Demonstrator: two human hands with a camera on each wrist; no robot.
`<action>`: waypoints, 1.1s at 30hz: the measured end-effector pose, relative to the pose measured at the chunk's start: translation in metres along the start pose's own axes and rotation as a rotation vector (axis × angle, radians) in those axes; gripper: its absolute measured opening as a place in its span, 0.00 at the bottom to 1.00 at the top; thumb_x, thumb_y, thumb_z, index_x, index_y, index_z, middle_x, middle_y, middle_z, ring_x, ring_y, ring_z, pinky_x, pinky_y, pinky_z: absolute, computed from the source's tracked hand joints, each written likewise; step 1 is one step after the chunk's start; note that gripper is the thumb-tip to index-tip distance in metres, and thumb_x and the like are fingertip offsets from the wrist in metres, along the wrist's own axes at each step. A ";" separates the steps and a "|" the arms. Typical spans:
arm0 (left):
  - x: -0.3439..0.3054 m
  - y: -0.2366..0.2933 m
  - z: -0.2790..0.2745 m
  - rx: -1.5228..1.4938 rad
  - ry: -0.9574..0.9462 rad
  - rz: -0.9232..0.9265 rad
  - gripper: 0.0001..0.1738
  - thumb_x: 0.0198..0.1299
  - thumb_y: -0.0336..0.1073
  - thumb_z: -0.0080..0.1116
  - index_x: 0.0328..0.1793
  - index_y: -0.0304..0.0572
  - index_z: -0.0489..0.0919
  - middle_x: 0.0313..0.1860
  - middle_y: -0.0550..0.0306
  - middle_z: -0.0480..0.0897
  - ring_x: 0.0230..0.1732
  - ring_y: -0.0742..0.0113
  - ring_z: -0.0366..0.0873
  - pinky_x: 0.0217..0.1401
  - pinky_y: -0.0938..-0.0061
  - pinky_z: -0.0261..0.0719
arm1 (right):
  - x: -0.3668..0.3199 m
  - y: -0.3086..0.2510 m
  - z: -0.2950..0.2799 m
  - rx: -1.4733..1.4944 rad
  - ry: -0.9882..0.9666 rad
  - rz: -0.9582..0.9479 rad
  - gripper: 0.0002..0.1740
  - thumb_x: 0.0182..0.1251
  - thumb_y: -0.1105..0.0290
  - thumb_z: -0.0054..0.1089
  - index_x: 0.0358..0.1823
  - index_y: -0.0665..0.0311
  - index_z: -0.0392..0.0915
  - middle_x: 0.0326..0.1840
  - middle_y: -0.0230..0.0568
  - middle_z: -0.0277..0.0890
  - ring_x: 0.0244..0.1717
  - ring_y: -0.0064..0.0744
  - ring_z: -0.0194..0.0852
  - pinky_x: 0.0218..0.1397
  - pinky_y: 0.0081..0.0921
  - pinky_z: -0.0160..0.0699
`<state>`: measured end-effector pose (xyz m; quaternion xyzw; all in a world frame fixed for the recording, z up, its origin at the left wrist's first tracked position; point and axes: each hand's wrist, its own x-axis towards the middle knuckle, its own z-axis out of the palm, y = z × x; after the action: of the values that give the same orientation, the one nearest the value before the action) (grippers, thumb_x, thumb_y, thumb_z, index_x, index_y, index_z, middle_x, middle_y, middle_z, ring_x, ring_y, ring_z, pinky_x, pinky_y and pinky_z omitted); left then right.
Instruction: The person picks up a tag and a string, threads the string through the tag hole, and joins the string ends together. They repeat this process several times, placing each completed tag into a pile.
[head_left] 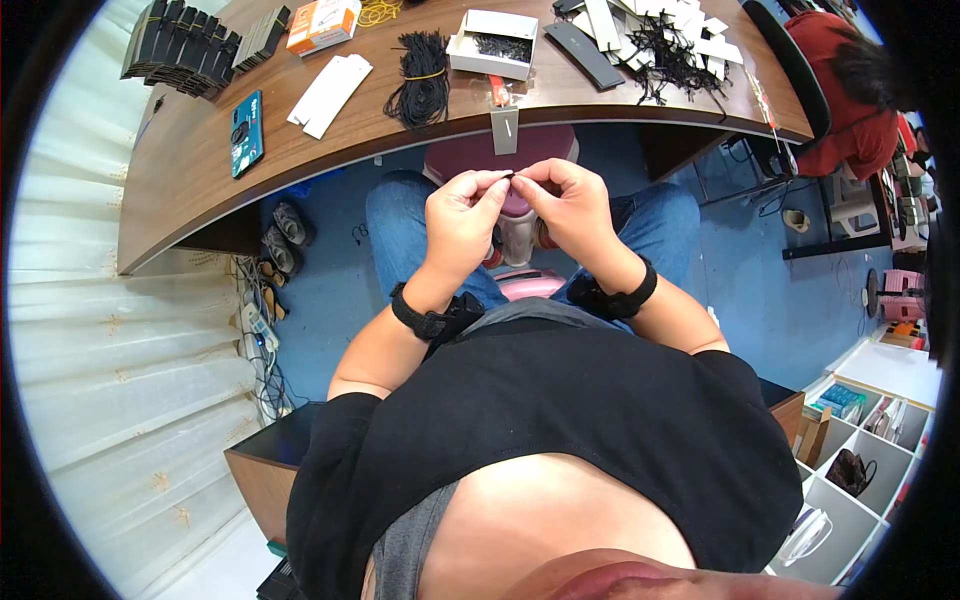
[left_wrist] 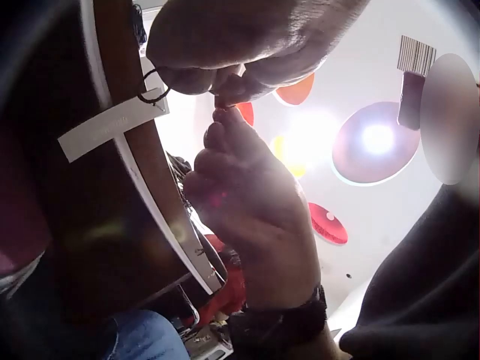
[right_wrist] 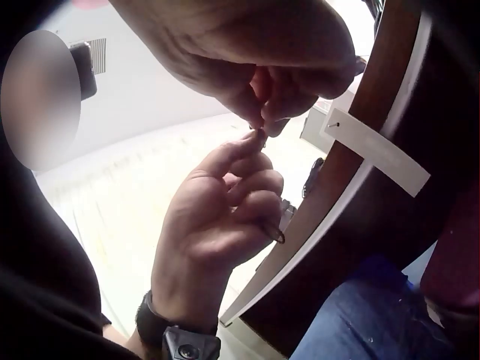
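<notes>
My left hand (head_left: 460,225) and right hand (head_left: 578,215) meet fingertip to fingertip in front of the desk edge, over my lap. Both pinch a thin black cord between thumb and forefinger; only a tiny dark bit shows there. A loop of the cord (left_wrist: 154,101) sticks out from the little-finger side of my left hand, and the right wrist view shows this loop (right_wrist: 281,238) too. Just beyond the fingers, a grey hang tag (head_left: 505,132) juts over the desk edge.
On the wooden desk (head_left: 190,140) lie a bundle of black cords (head_left: 421,85), a white box of small black pieces (head_left: 493,45), white tags (head_left: 330,97), a blue phone-like box (head_left: 247,135) and a heap of tags with cords (head_left: 680,45). A person in red (head_left: 850,90) sits at right.
</notes>
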<state>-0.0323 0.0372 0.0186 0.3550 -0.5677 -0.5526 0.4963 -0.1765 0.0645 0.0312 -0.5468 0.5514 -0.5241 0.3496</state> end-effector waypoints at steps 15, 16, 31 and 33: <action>0.005 -0.004 -0.006 -0.085 -0.049 -0.115 0.05 0.60 0.24 0.56 0.42 0.33 0.77 0.31 0.63 0.79 0.31 0.81 0.74 0.34 0.86 0.71 | 0.006 0.017 0.005 0.199 -0.119 -0.003 0.04 0.58 0.73 0.61 0.31 0.66 0.77 0.26 0.24 0.72 0.26 0.11 0.64 0.29 0.12 0.66; 0.005 -0.002 -0.007 -0.140 -0.061 -0.159 0.05 0.60 0.24 0.56 0.42 0.33 0.77 0.32 0.63 0.79 0.31 0.81 0.74 0.34 0.86 0.72 | 0.007 0.014 0.003 0.069 -0.106 -0.104 0.04 0.59 0.73 0.61 0.31 0.66 0.77 0.26 0.24 0.73 0.26 0.11 0.64 0.29 0.12 0.66; 0.001 -0.002 -0.005 -0.043 -0.078 0.071 0.08 0.60 0.26 0.58 0.44 0.32 0.80 0.34 0.60 0.81 0.33 0.79 0.75 0.36 0.87 0.71 | 0.015 0.008 -0.015 0.770 -0.352 0.546 0.07 0.63 0.69 0.60 0.32 0.65 0.78 0.25 0.29 0.74 0.21 0.13 0.63 0.25 0.12 0.61; 0.001 0.004 -0.004 -0.120 -0.089 -0.015 0.08 0.60 0.27 0.58 0.44 0.33 0.80 0.33 0.61 0.81 0.30 0.82 0.73 0.31 0.88 0.67 | 0.017 0.011 -0.019 0.830 -0.424 0.596 0.07 0.63 0.69 0.60 0.31 0.65 0.78 0.25 0.29 0.74 0.21 0.13 0.63 0.24 0.12 0.62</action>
<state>-0.0283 0.0356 0.0221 0.3037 -0.5524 -0.6047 0.4868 -0.1996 0.0502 0.0274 -0.2769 0.3471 -0.4541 0.7724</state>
